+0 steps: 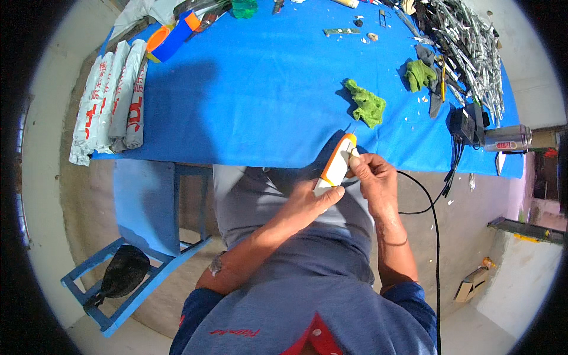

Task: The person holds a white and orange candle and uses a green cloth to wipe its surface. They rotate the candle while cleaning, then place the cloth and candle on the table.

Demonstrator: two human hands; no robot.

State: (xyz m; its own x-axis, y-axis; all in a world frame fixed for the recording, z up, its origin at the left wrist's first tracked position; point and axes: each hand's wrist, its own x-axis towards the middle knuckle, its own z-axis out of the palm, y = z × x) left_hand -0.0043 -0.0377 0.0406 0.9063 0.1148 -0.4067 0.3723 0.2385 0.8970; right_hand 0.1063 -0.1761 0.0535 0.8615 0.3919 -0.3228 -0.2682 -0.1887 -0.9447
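Held over the near edge of the blue-covered table (266, 111) is a white and orange hand-held device (339, 162) with a thin tip pointing away from me. My left hand (321, 195) grips its grey-white lower end. Beside its right side, my right hand (372, 173) pinches a small pale piece (354, 153) between thumb and fingers; whether that piece is joined to the device I cannot tell. A crumpled green cloth (368, 104) lies just beyond the tip.
Rolled white plastic bags (113, 97) and a blue-orange tape dispenser (173, 40) are at left. At right lie a second green cloth (419, 75), a pile of silvery strips (470, 53), a black power adapter (461, 124) with cables and a can (508, 138). A blue chair (144, 204) stands at lower left.
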